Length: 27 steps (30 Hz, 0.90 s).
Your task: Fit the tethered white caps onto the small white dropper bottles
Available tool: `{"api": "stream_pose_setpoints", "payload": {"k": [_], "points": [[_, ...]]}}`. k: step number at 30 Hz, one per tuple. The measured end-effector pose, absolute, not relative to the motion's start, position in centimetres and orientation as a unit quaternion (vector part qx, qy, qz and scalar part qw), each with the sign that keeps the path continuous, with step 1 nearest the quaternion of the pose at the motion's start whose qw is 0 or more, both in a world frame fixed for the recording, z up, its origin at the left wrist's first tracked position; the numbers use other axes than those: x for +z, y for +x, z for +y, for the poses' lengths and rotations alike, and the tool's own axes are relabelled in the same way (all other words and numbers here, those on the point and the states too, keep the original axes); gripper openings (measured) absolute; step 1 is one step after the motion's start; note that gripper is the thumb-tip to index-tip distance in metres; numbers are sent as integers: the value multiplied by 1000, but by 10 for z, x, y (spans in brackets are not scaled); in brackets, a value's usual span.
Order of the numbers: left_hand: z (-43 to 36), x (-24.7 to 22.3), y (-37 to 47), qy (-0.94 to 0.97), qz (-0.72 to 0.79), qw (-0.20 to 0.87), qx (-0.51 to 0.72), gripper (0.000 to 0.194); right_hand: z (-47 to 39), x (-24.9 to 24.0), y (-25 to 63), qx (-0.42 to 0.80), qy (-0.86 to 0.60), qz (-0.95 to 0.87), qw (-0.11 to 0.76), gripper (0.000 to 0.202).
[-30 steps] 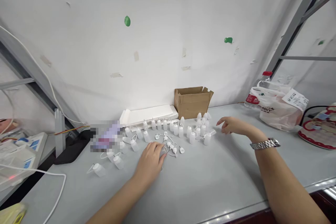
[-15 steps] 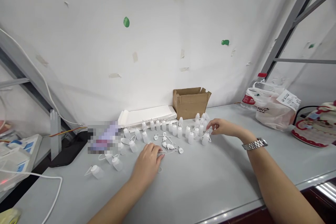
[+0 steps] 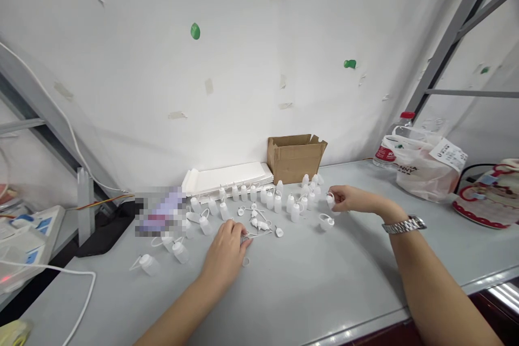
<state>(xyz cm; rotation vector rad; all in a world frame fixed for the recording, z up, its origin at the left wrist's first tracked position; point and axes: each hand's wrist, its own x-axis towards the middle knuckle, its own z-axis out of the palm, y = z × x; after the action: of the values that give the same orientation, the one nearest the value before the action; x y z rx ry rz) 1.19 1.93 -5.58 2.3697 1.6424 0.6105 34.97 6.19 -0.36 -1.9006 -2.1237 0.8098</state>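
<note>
My right hand (image 3: 344, 198) is closed on a small white bottle (image 3: 330, 201) at the right end of the bottle group. Just below it, another small bottle (image 3: 326, 222) with a looped strap stands tilted on the grey table. My left hand (image 3: 228, 243) rests on the table with its fingers pinched on a thin white strap (image 3: 259, 235). Beside those fingertips lie loose white caps (image 3: 263, 225) and a round cap (image 3: 279, 232). Several small translucent bottles (image 3: 295, 213) stand in rows behind, and a few more (image 3: 149, 265) are at the left.
An open cardboard box (image 3: 295, 163) and flat white sheets (image 3: 231, 177) lie by the wall. At the right are a plastic bag (image 3: 425, 165) and a red-capped bottle (image 3: 383, 155). A white cable (image 3: 91, 292) crosses the table's left side.
My right hand has moved a little right and now holds a bottle away from the group. The bottle it was touching has shifted right and down and tilted. My left hand has barely moved.
</note>
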Motion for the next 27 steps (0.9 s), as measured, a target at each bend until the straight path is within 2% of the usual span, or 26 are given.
{"api": "stream_pose_setpoints", "payload": {"k": [14, 22, 27], "points": [[20, -53, 12, 802, 552, 96, 207, 12, 63, -8, 335, 328, -599, -723, 106, 19], [21, -56, 10, 811, 542, 84, 202, 14, 43, -1, 346, 302, -648, -689, 118, 46], [19, -53, 11, 812, 542, 81, 199, 13, 14, -1, 351, 255, -703, -657, 98, 55]]}}
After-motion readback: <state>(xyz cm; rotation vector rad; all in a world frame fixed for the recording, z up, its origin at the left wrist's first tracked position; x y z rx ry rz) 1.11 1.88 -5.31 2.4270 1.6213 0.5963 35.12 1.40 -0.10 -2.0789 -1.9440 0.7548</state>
